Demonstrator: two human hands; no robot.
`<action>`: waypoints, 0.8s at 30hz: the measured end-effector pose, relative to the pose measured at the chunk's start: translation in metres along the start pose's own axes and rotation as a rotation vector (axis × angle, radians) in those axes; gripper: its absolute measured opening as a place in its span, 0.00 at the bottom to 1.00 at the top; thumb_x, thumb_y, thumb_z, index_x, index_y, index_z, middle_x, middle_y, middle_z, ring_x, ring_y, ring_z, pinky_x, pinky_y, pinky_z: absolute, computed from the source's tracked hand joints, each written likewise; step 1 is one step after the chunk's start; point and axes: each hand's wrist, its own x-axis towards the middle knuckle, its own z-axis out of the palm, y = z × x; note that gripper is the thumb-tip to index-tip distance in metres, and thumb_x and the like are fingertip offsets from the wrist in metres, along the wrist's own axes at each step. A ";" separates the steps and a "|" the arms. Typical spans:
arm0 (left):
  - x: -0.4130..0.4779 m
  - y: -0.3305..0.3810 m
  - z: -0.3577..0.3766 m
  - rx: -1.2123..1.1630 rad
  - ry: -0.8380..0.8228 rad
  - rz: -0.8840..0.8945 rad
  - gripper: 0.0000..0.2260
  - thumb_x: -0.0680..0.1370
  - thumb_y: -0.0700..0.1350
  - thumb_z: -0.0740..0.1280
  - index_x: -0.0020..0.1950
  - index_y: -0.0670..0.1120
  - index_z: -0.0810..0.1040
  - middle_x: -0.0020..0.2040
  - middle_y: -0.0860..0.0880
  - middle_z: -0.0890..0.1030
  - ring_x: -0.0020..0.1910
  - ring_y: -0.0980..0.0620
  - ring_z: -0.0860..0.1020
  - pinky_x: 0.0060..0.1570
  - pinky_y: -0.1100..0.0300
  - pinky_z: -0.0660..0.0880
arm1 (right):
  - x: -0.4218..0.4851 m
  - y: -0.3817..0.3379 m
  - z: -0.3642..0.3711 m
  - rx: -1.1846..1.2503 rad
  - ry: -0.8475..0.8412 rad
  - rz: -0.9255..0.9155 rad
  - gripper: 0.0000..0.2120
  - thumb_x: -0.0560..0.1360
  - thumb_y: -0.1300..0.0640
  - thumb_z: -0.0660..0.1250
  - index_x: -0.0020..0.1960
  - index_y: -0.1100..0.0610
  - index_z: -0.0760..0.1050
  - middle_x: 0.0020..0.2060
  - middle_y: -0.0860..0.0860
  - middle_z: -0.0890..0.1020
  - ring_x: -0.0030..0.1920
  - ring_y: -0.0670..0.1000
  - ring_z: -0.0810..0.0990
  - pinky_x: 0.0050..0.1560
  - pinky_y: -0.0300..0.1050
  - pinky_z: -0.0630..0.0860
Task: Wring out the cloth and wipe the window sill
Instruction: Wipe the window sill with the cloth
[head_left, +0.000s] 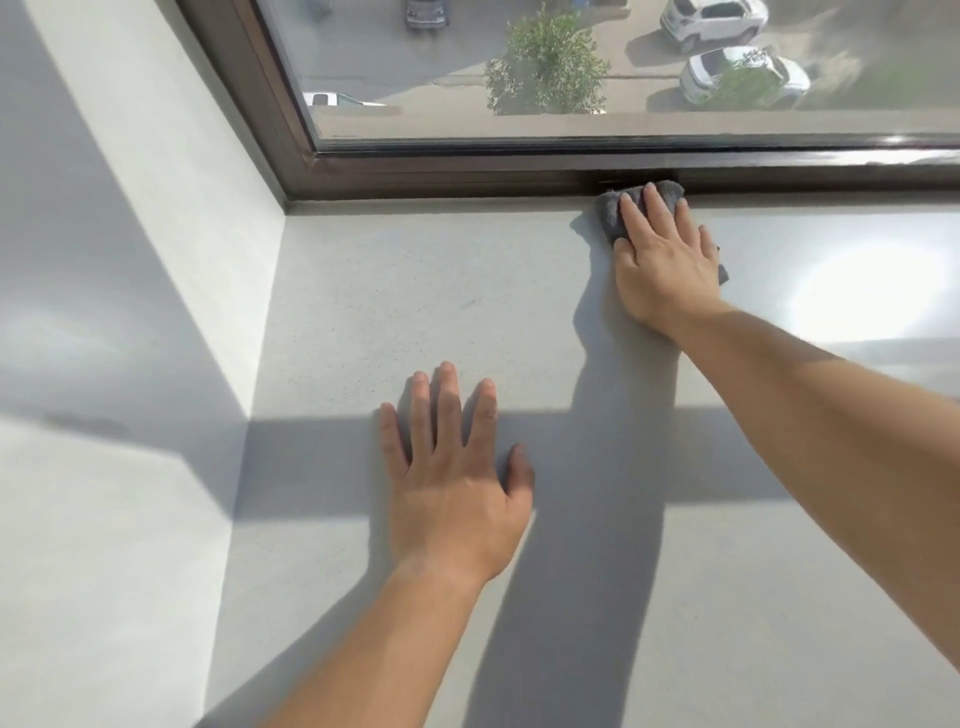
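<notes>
- Right hand (662, 260) presses flat on the grey cloth (613, 210), at the sill's far edge against the window frame (467, 174).
- Left hand (457, 467) lies flat, fingers spread, on the window sill (389, 312), gripping nothing.
- No readable writing.

We see a cloth (613, 208) of soft, fuzzy grey fabric, matt and nappy like microfibre. The window sill (415, 322) looks like smooth pale stone or composite with fine dark speckles; it is mostly matt on the left and takes a glossy sheen on the right where sunlight glares. The window frame (467, 174) is dark brown, smooth and slightly shiny, material unclear. The side wall (171, 208) looks like matt painted plaster.
</notes>
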 end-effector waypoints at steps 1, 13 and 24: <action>0.001 0.000 0.000 -0.004 0.006 -0.001 0.30 0.79 0.60 0.52 0.80 0.51 0.59 0.82 0.43 0.55 0.81 0.42 0.46 0.76 0.37 0.44 | -0.002 -0.009 0.003 0.009 0.026 0.061 0.28 0.82 0.48 0.48 0.81 0.45 0.51 0.82 0.47 0.50 0.81 0.58 0.45 0.78 0.60 0.44; 0.014 -0.007 -0.001 0.030 0.007 0.002 0.30 0.79 0.61 0.49 0.80 0.52 0.56 0.82 0.43 0.53 0.81 0.42 0.44 0.76 0.37 0.43 | 0.007 0.009 -0.002 -0.004 0.025 0.118 0.28 0.81 0.47 0.46 0.81 0.45 0.50 0.82 0.48 0.49 0.81 0.58 0.44 0.78 0.60 0.44; 0.023 -0.005 -0.005 0.035 0.036 -0.014 0.29 0.78 0.56 0.50 0.77 0.47 0.64 0.80 0.40 0.59 0.80 0.40 0.51 0.76 0.37 0.42 | 0.020 0.052 -0.008 -0.010 0.005 0.090 0.28 0.81 0.47 0.46 0.81 0.46 0.50 0.82 0.48 0.50 0.80 0.59 0.46 0.78 0.60 0.45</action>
